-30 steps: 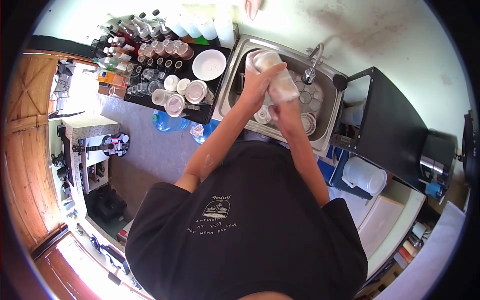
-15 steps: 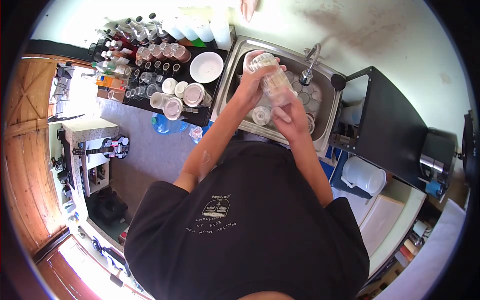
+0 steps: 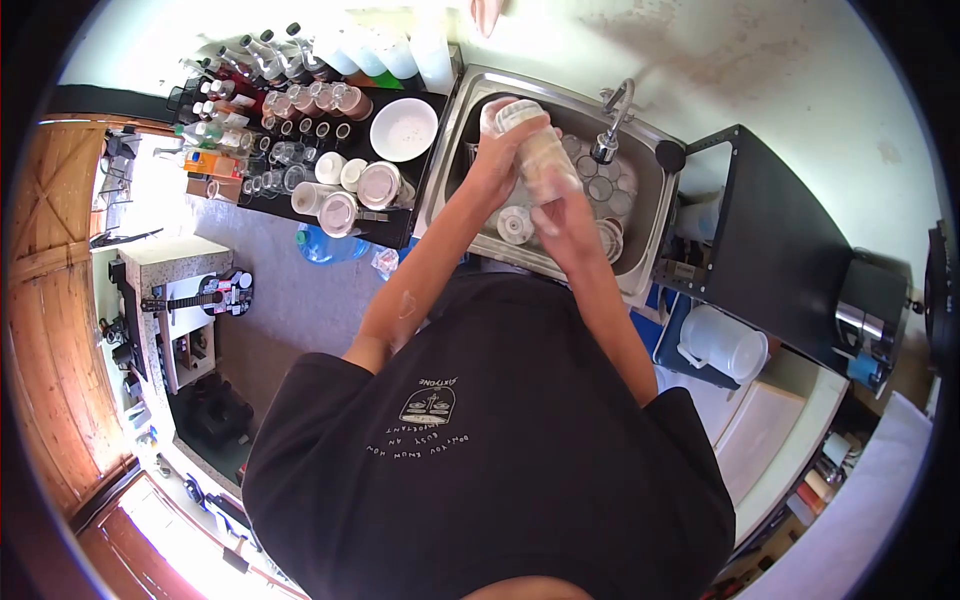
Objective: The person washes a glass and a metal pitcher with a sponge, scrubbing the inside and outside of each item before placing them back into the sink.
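My left hand [image 3: 498, 155] grasps the clear container [image 3: 545, 160] over the sink [image 3: 450, 150], the grip of my right hand [image 3: 570, 228] being indiscernible; this handling step next calls for steady support.

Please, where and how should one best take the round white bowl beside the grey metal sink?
Probably by the rim of the round white bowl, coming from the side of the grey metal sink: the wide round edge looks free there, while small clear jars with pinkish contents stand close on the opposite side.
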A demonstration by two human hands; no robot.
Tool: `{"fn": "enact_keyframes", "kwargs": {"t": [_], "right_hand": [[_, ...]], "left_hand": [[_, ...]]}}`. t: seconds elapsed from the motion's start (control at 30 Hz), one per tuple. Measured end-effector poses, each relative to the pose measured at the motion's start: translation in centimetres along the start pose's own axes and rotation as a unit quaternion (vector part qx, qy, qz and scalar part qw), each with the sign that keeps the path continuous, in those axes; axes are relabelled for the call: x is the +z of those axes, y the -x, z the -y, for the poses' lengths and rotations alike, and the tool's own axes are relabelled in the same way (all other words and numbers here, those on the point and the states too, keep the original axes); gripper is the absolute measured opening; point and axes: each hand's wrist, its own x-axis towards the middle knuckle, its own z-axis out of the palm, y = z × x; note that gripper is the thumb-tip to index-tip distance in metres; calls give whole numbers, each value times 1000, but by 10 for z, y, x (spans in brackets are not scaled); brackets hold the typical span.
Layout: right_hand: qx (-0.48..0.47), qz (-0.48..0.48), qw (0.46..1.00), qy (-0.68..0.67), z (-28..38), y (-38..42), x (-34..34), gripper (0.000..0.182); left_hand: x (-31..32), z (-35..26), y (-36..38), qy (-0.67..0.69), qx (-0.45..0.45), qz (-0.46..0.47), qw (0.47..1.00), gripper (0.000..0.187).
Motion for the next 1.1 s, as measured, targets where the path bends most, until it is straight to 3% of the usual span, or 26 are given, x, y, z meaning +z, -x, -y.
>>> {"fn": "enact_keyframes", "kwargs": {"t": [0.03,0.13,0.17,0.23,0.27,0.33,0.37,0.4,0.47,0.5,0.53,0.63,0.7,0.73,0.77,0.83,0.87,0.93,0.97,1.03,1.07,1.1], "right_hand": [[-27,-12,993,111,-3,-1,-2,39],[-37,8,982,183,0,0,-7,39],[-4,13,999,38,-1,-2,-10,39],[60,22,966,-251,-6,-10,-23,39],[44,32,976,-209,-11,-14,-31,39],[14,49,991,-126,-23,-19,-41,39],[-103,44,992,54,-25,-23,-42,38],[-213,37,949,231,-28,-27,-36,37],[-199,58,960,186,-23,-26,-32,37],[-71,82,993,-38,-5,-20,-29,36],[61,100,959,-259,5,-15,-28,36],[35,31,964,-260,-12,-17,-22,37],[-11,-1,1000,-11,-15,-16,-19,37],[-34,-18,993,115,-16,-15,-19,37],[-30,-15,993,109,-15,-13,-19,37],[-20,-8,995,97,-9,-8,-14,36],[8,1,999,-36,-5,-6,-9,36],[62,20,953,-295,2,-2,-1,36],[50,22,965,-258,-4,-4,-7,36],[23,27,983,-182,-17,-10,-15,36],[-61,18,997,-32,-23,-12,-19,36],[-143,9,983,119,-26,-12,-12,37]], "left_hand": [[-7,6,-7,-28,1,-20,999,58],[-11,8,-6,-4,-23,-22,999,56],[-8,7,-2,22,-36,-11,999,56],[6,-2,8,26,-32,24,999,56],[9,-4,10,28,-28,41,998,56],[-4,12,-3,-63,22,-38,997,57],[-11,21,-12,-109,46,-75,990,57],[-12,21,-12,-101,37,-65,992,58],[-15,19,-11,-86,19,-46,995,59],[-14,16,-8,-65,13,-20,998,59],[-10,10,-4,-44,7,7,999,59],[-21,13,-12,4,-60,40,997,45],[-26,17,-15,-12,-82,20,996,42],[-24,18,-13,-41,-74,-1,996,44],[-23,18,-10,-70,-64,-23,995,46],[-21,13,-5,-29,-67,20,997,46],[-20,11,-3,-9,-70,43,997,45],[-13,3,2,26,-114,76,990,45],[-13,1,5,44,-135,90,986,45],[-6,9,4,-30,-71,-11,997,46],[-4,13,4,-67,-39,-61,995,46],[-2,11,6,-70,-51,-43,995,46]]}}
